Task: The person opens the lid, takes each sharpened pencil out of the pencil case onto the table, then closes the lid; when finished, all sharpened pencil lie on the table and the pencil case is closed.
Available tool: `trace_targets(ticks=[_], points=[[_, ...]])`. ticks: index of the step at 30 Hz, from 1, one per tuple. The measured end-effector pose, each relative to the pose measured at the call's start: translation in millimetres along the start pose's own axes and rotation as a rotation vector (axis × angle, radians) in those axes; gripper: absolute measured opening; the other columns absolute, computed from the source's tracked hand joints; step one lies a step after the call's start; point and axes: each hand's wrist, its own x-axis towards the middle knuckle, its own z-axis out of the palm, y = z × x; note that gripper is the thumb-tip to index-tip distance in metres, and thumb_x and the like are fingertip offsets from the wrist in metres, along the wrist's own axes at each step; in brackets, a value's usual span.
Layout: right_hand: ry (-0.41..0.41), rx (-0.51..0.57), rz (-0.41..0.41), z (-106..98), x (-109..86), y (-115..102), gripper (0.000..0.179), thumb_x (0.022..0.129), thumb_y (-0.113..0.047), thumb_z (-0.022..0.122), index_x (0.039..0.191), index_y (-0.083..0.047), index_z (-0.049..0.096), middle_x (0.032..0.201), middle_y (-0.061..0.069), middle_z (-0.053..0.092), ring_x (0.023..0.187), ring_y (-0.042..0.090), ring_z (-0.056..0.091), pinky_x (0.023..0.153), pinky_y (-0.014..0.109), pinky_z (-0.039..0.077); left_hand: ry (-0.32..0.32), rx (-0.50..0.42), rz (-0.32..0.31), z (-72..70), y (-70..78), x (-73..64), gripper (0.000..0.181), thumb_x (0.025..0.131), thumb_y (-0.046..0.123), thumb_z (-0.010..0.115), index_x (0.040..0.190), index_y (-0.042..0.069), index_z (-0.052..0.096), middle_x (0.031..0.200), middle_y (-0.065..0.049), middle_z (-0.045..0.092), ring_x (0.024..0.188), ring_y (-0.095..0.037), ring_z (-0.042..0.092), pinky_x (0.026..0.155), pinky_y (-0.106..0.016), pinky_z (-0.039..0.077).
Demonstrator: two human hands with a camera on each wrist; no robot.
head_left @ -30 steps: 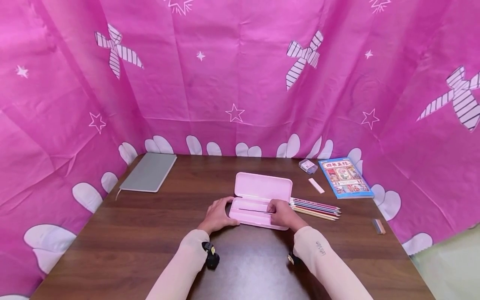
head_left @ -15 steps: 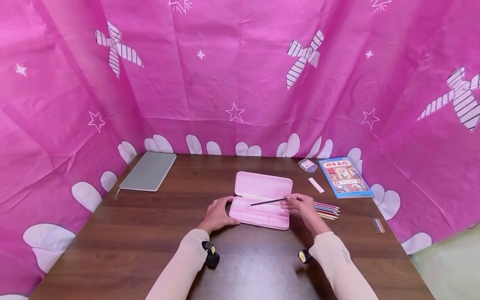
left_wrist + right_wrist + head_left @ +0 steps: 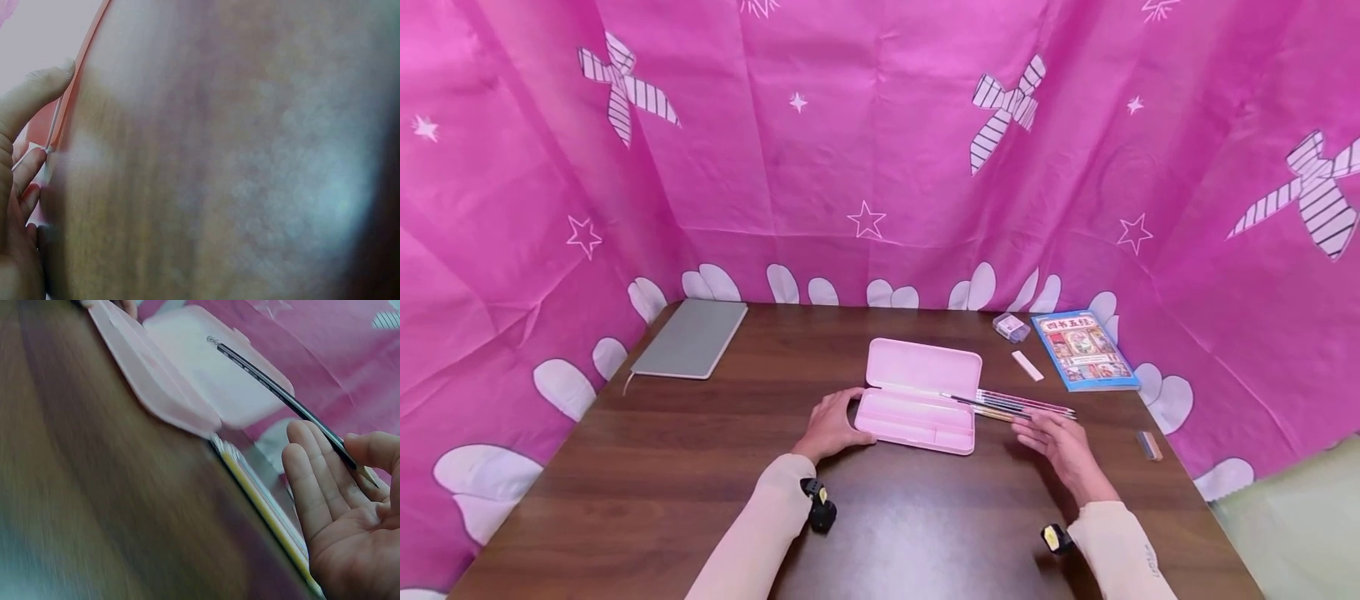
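Note:
A pink pencil case (image 3: 895, 406) lies with its lid (image 3: 923, 365) raised, in the middle of the table. My left hand (image 3: 830, 427) grips its left end; in the left wrist view the thumb (image 3: 37, 90) lies along the front rim and the fingers curl behind. To the right of the case, my right hand (image 3: 1063, 450) pinches a dark pencil (image 3: 275, 387) near its sharpened end, between thumb and fingers. The pencil's other end points toward the open case. Below that hand, several coloured pencils (image 3: 265, 509) lie side by side on the table, against the case's right end.
A grey notebook (image 3: 690, 340) lies at the back left. Toward the back right are a blue-edged book (image 3: 1086, 350), a small clear purple box (image 3: 1011, 327) and a white-pink eraser-like bar (image 3: 1027, 366). A small striped block (image 3: 1149, 446) sits near the right edge.
My right hand has drawn the dark pencil up out of the case and carried it right, over the coloured pencils. The left hand keeps its grip on the case.

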Motion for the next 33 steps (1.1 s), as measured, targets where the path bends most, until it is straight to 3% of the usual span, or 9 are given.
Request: trace_targets(ticks=[2, 3, 7, 12, 17, 21, 24, 29, 33], points=[[0.028, -0.126, 0.117, -39.5, -0.4, 6.6, 0.031, 0.101, -0.015, 0.043, 0.122, -0.002, 0.062, 0.111, 0.007, 0.071, 0.105, 0.022, 0.068, 0.091, 0.036, 0.053, 0.007, 0.001, 0.007, 0.5, -1.1, 0.7, 0.086, 0.062, 0.041, 0.085, 0.135, 0.017, 0.047, 0.138, -0.007, 0.051, 0.13, -0.032, 0.038, 0.111, -0.055, 0.024], [-0.001, -0.125, 0.133, -53.2, -1.3, 10.0, 0.031, 0.101, -0.018, 0.045, 0.124, -0.007, 0.061, 0.114, 0.004, 0.07, 0.109, 0.021, 0.066, 0.094, 0.036, 0.051, 0.006, 0.01, 0.006, 0.9, -1.8, 1.0, 0.086, 0.062, 0.042, 0.085, 0.136, 0.017, 0.046, 0.139, -0.007, 0.051, 0.131, -0.031, 0.038, 0.111, -0.054, 0.024], [0.106, -0.111, 0.158, -57.0, -8.5, 5.8, 0.029, 0.101, -0.013, 0.042, 0.107, -0.016, 0.071, 0.101, -0.001, 0.074, 0.096, 0.015, 0.071, 0.083, 0.029, 0.056, 0.001, 0.023, 0.001, 0.6, -2.8, 2.6, 0.087, 0.063, 0.043, 0.084, 0.136, 0.018, 0.046, 0.139, -0.005, 0.05, 0.132, -0.031, 0.038, 0.112, -0.054, 0.023], [0.1, -0.085, 0.136, -63.7, -22.7, -2.0, 0.032, 0.102, -0.008, 0.038, 0.106, -0.011, 0.07, 0.099, 0.002, 0.074, 0.095, 0.015, 0.071, 0.082, 0.029, 0.056, 0.003, 0.01, 0.0, -0.2, -2.6, 2.8, 0.086, 0.063, 0.043, 0.085, 0.136, 0.018, 0.046, 0.139, -0.006, 0.05, 0.132, -0.031, 0.037, 0.112, -0.054, 0.023], [0.195, -0.213, 0.157, -74.1, -27.7, -2.6, 0.024, 0.1, -0.012, 0.046, 0.107, -0.01, 0.069, 0.093, -0.001, 0.075, 0.091, 0.013, 0.072, 0.08, 0.028, 0.057, 0.004, 0.019, 0.014, 0.5, -4.2, 3.6, 0.086, 0.062, 0.045, 0.084, 0.136, 0.019, 0.047, 0.139, -0.005, 0.051, 0.131, -0.031, 0.038, 0.111, -0.054, 0.024], [0.279, -0.417, 0.21, -72.2, -20.1, -1.4, 0.033, 0.096, -0.015, 0.055, 0.122, 0.006, 0.059, 0.089, -0.003, 0.075, 0.084, 0.01, 0.072, 0.077, 0.025, 0.057, 0.014, 0.023, 0.011, -0.4, -5.6, 4.1, 0.086, 0.062, 0.045, 0.084, 0.135, 0.02, 0.047, 0.138, -0.004, 0.051, 0.131, -0.03, 0.039, 0.111, -0.054, 0.025], [0.319, -0.641, 0.213, -66.7, -12.8, -0.6, 0.041, 0.095, -0.016, 0.057, 0.124, 0.013, 0.054, 0.088, 0.002, 0.076, 0.077, 0.008, 0.072, 0.072, 0.022, 0.057, 0.006, 0.03, 0.009, -1.0, -5.2, 3.8, 0.086, 0.063, 0.045, 0.084, 0.136, 0.02, 0.046, 0.139, -0.004, 0.051, 0.132, -0.03, 0.038, 0.111, -0.054, 0.025], [0.461, -1.162, 0.063, -59.6, -5.3, 3.5, 0.027, 0.086, -0.022, 0.07, 0.103, -0.001, 0.072, 0.095, 0.014, 0.074, 0.083, 0.018, 0.068, 0.071, 0.024, 0.049, -0.011, 0.023, 0.0, -1.0, -2.6, 2.2, 0.086, 0.063, 0.045, 0.084, 0.136, 0.02, 0.046, 0.14, -0.004, 0.05, 0.132, -0.03, 0.038, 0.112, -0.053, 0.024], [0.491, -1.37, -0.046, -58.5, -4.4, 6.7, 0.015, 0.08, -0.017, 0.074, 0.091, -0.006, 0.076, 0.096, 0.017, 0.07, 0.092, 0.033, 0.062, 0.077, 0.035, 0.043, -0.01, 0.007, -0.006, -0.8, -1.6, 1.5, 0.085, 0.063, 0.043, 0.084, 0.136, 0.021, 0.046, 0.14, -0.004, 0.05, 0.132, -0.029, 0.037, 0.112, -0.053, 0.024]])
